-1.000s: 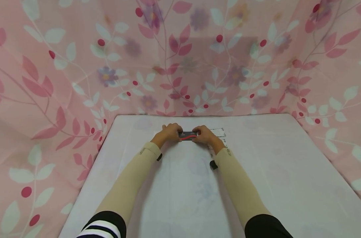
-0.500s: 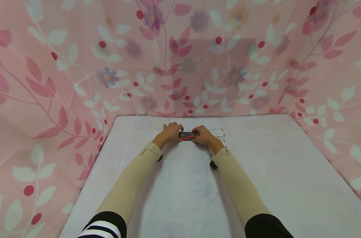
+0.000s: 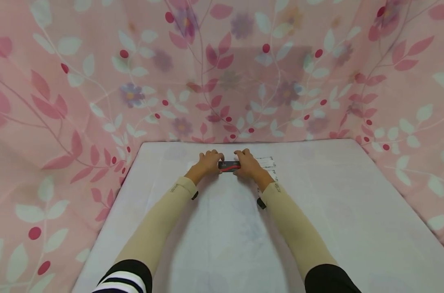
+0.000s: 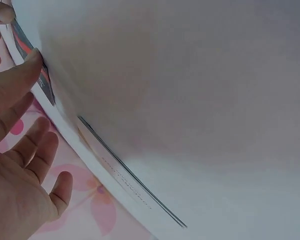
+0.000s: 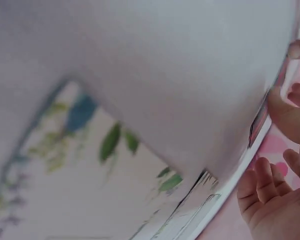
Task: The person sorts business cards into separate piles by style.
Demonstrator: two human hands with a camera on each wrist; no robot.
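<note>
Small dark box (image 3: 229, 166) with a red stripe sat between both hands, toward the far edge of the white table (image 3: 222, 236). Left hand (image 3: 208, 163) bent about its left end; whether gripping, could not tell. Right hand (image 3: 249, 165) loose, fingers apart. Leaf-printed sheet (image 5: 90, 195) near right wrist.
</note>
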